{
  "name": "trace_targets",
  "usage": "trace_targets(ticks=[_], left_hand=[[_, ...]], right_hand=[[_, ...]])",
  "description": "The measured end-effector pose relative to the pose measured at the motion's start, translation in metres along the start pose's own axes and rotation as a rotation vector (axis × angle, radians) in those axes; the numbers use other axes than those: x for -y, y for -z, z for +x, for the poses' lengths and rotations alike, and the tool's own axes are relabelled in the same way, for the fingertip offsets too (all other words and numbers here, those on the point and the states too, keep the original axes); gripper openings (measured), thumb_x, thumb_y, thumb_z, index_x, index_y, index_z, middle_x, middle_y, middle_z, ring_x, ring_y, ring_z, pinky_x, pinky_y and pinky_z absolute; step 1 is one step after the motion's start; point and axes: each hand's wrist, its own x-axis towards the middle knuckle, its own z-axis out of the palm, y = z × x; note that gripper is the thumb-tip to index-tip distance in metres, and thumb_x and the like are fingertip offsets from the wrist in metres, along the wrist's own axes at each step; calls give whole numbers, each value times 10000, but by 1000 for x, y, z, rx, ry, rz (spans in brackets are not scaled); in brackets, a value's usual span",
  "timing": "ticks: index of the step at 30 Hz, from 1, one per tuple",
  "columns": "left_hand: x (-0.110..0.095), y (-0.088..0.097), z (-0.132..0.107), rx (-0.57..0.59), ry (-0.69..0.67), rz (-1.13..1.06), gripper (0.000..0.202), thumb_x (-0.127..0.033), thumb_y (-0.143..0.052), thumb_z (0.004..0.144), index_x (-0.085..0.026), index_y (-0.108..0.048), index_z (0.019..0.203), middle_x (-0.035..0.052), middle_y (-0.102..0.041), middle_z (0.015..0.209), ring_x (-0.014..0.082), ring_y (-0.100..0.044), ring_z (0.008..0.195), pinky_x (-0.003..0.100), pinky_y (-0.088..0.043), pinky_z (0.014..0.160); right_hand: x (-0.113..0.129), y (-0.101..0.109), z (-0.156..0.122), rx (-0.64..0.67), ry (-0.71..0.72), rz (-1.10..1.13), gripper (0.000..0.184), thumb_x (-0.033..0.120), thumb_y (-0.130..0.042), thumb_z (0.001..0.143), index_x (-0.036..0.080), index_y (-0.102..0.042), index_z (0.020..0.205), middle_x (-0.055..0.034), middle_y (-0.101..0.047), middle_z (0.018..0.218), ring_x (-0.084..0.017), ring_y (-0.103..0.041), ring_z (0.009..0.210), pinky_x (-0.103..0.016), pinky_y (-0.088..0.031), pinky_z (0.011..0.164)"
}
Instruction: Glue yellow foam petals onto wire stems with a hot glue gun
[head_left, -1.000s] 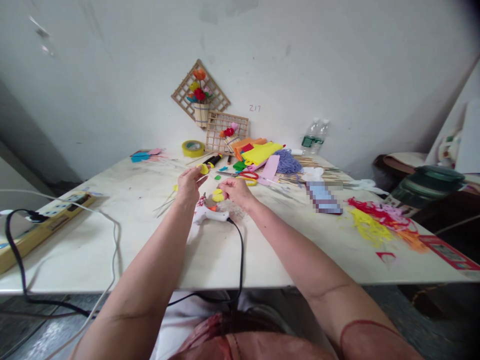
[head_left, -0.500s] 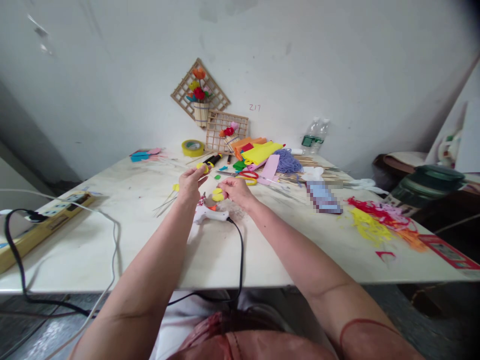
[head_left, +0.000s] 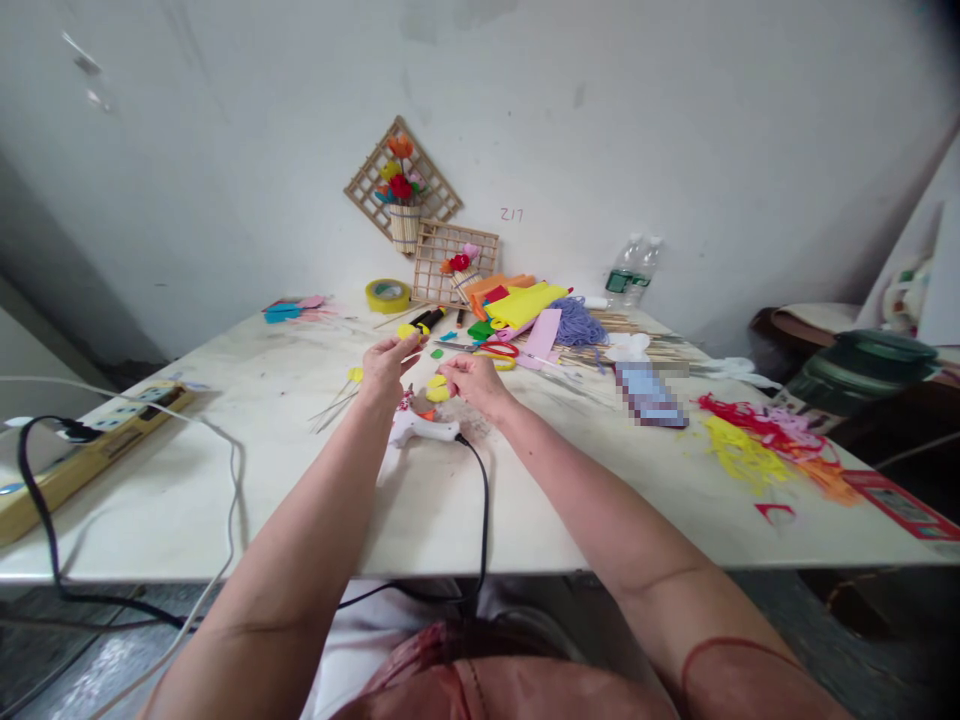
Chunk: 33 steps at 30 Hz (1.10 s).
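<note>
My left hand (head_left: 386, 366) pinches a small yellow felt piece (head_left: 406, 331) between thumb and fingers, above the middle of the table. To its right, my right hand (head_left: 475, 383) has its fingertips closed on another yellow felt piece (head_left: 437, 388). Just below both hands lies a white glue gun (head_left: 426, 430), its front partly hidden by my left wrist. A third yellow piece (head_left: 355, 374), beside thin wire stems (head_left: 330, 410), rests left of my left hand. Red-and-yellow-handled scissors (head_left: 497, 350) lie beyond my right hand.
Coloured felt sheets (head_left: 525, 305), purple strips (head_left: 577, 322) and a yellow tape roll (head_left: 388, 294) lie at the back. Two lattice frames with flowers (head_left: 454, 262) are by the wall. A power strip (head_left: 112, 425) sits left; a phone (head_left: 649, 392) and shredded strips (head_left: 739, 450) lie right.
The view has shifted very slightly. Both hands stay nearly in place, each still pinching its yellow piece; the left hand's piece has turned slightly.
</note>
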Motion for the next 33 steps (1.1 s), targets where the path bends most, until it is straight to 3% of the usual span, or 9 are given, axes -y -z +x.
trace_targets(ticks=[4,11,21,28,33], left_hand=[[0,0,-1,-6,-14,-1,286,-372,-774,532,-154,-604,603,76,-692,787,180,-626,825,313,-434,807],[-3,-1,-2,-1,3,44,361,-452,-752,542,-163,-664,738,83,-696,818,189,-632,813,331,-440,785],[-5,2,-1,-33,-52,42,281,-417,-740,543,-171,-638,632,66,-690,817,188,-614,849,312,-438,782],[-5,1,0,-15,-24,99,387,-502,-725,548,-179,-666,752,71,-690,818,192,-620,815,321,-434,773],[-4,1,0,-37,-63,80,353,-505,-699,579,-172,-658,687,75,-690,814,192,-616,841,307,-437,762]], right_hand=[[-2,-1,0,-6,-3,-1,148,280,-569,700,148,-605,640,51,-492,415,-63,-420,409,-178,-330,432],[0,0,-1,-12,-12,9,135,266,-565,701,149,-603,644,55,-489,413,-58,-401,390,-175,-322,418],[3,0,-2,9,-43,7,117,235,-563,704,144,-601,642,62,-479,397,-51,-377,370,-174,-312,408],[3,-1,-3,3,-45,41,126,252,-567,698,147,-593,635,66,-479,395,-49,-361,354,-179,-299,396],[4,-1,-5,15,-42,28,126,248,-565,695,150,-590,620,67,-478,395,-50,-362,357,-181,-297,395]])
